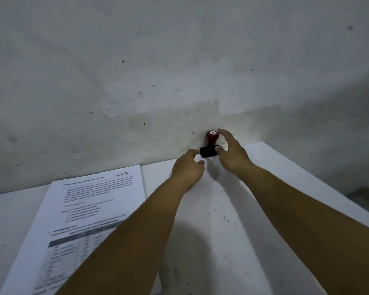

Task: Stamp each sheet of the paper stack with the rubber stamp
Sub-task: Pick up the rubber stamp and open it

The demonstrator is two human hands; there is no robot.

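At table's far edge by wall, red-handled rubber stamp with black base (210,145) stands upright, ungrasped. Right hand (232,153) spread beside it; left hand (188,169) loosely curled, empty. Printed white paper stack (83,209) well left. Risk: careless reach topples stamp.

Both hands reach the upright rubber stamp (210,145) by the wall, left hand (188,169) curled, right hand (232,152) spread beside it

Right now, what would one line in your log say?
stage: reaching | rubber stamp: upright by wall | right hand: open, beside it | left hand: near base | paper stack: left
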